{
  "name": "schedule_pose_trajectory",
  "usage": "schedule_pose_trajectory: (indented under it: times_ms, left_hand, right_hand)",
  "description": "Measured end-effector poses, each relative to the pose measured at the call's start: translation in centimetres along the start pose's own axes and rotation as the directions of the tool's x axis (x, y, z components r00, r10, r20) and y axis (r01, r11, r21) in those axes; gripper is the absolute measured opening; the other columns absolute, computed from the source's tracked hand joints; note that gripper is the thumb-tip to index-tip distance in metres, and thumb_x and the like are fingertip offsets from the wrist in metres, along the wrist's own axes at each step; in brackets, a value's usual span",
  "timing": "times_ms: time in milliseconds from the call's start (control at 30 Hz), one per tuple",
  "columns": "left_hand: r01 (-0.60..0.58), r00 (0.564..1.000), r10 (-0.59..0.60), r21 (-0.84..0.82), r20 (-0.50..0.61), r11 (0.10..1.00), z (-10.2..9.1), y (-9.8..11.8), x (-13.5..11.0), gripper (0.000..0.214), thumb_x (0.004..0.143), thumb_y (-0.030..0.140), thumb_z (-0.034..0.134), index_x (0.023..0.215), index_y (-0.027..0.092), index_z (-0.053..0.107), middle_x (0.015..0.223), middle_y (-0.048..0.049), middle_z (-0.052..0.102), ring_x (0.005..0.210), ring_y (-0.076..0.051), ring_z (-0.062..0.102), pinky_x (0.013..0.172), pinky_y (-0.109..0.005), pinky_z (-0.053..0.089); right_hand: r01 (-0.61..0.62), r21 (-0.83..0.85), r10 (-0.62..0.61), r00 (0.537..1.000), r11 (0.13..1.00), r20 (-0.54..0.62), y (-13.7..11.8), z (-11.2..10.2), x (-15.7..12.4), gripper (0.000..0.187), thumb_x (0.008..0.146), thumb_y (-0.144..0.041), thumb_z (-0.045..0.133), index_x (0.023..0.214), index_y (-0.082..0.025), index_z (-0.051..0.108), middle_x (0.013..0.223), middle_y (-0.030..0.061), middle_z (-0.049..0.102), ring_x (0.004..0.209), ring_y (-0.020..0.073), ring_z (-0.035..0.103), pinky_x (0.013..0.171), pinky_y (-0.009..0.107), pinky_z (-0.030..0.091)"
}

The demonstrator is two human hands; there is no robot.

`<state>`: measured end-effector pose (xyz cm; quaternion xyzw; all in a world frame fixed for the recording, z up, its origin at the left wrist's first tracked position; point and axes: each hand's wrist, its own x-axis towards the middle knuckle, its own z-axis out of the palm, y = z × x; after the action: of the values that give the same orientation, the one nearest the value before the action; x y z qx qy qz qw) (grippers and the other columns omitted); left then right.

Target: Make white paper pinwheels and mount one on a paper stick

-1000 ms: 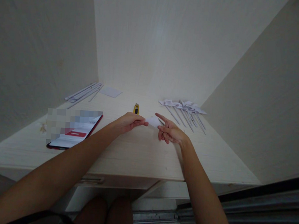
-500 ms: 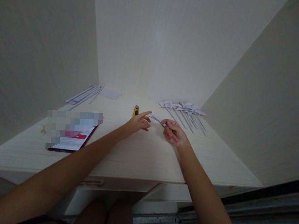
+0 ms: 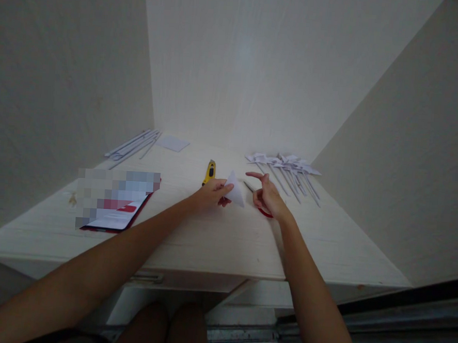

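— Head view, counter [image 3: 209, 243]: what's the left hand [image 3: 211, 193] doing?

— Fingers pinched shut on a white folded paper triangle [image 3: 236, 192], held just above the counter, near the middle.

— And the right hand [image 3: 265, 195]?

— Just beside the paper, not touching it. Fingers spread loose, forefinger pointing left, gripping nothing. Something red [image 3: 264, 213] shows under the palm; can't tell what.

— Around them?

— Yellow utility knife [image 3: 210, 171] just behind the left hand. Paper pinwheels on sticks [image 3: 287, 170] lie in a bunch to the right rear. Loose white sticks [image 3: 132, 144] and a paper square [image 3: 172, 143] far left rear. Red-edged tablet [image 3: 113, 213] at left.
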<state>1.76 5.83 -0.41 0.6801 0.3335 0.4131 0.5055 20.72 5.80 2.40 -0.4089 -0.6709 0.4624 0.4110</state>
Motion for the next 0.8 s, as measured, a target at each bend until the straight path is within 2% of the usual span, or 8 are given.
schedule_pose_trajectory:
  times_ms: [67,133,233,400,633,800]
  left_hand:
    - [0.043,0.994,-0.045,0.026,0.100,0.999,0.1,-0.3,-0.1,0.030,0.082,0.040,0.047,0.067,0.015,0.050,0.048,0.0026,0.050,0.039,-0.006,0.042,0.039,-0.017,0.030]
    - [0.042,0.985,-0.053,0.069,0.167,0.997,0.2,-0.4,-0.2,0.033,0.083,0.044,0.045,0.069,0.015,0.051,0.047,0.0038,0.046,0.038,-0.006,0.038,0.038,-0.017,0.027]
    - [-0.013,0.977,-0.014,0.125,0.211,0.992,0.3,-0.3,-0.4,0.038,0.082,0.048,0.042,0.067,0.015,0.051,0.047,0.0046,0.041,0.039,-0.006,0.035,0.039,-0.018,0.025]
    - [-0.074,0.972,0.036,0.155,0.233,0.985,0.3,-0.3,-0.3,0.037,0.082,0.048,0.041,0.067,0.015,0.048,0.051,0.0049,0.038,0.042,-0.006,0.033,0.041,-0.019,0.024]
    - [-0.077,0.968,0.033,0.170,0.249,0.982,0.3,-0.4,-0.3,0.032,0.082,0.045,0.042,0.075,0.015,0.051,0.055,0.0045,0.040,0.046,-0.007,0.034,0.044,-0.019,0.026]
    - [-0.082,0.970,0.034,0.194,0.239,0.978,0.3,-0.1,-0.4,0.028,0.081,0.040,0.044,0.072,0.014,0.052,0.053,0.0046,0.041,0.045,-0.007,0.035,0.044,-0.019,0.026]
  right_hand:
    - [0.085,-0.073,-0.087,0.996,0.994,-0.020,0.4,0.2,0.3,0.054,0.081,-0.059,0.036,0.101,-0.016,0.060,0.043,-0.0054,0.046,0.037,0.0078,0.039,0.040,0.019,0.030]
    - [0.184,-0.140,-0.183,0.983,0.973,0.019,0.7,0.7,0.5,0.038,0.077,-0.050,0.050,0.082,-0.016,0.065,0.055,-0.0018,0.053,0.051,0.0092,0.047,0.052,0.021,0.038]
    - [0.250,-0.202,-0.242,0.968,0.947,0.062,0.8,1.4,0.6,0.021,0.072,-0.036,0.061,0.066,-0.016,0.064,0.062,-0.0006,0.055,0.061,0.0102,0.049,0.059,0.022,0.038]
    - [0.180,-0.122,-0.177,0.984,0.976,0.036,0.6,1.8,0.4,0.016,0.070,-0.030,0.062,0.065,-0.015,0.064,0.059,-0.0014,0.055,0.054,0.0083,0.045,0.052,0.021,0.034]
    - [0.135,-0.079,-0.135,0.991,0.988,0.007,0.2,1.8,0.5,0.011,0.065,-0.025,0.065,0.062,-0.014,0.065,0.055,-0.0018,0.056,0.050,0.0071,0.044,0.050,0.021,0.034]
    - [0.125,-0.066,-0.124,0.992,0.990,0.024,0.3,1.9,0.5,0.014,0.065,-0.029,0.066,0.063,-0.015,0.065,0.054,-0.0019,0.055,0.049,0.0072,0.044,0.048,0.021,0.034]
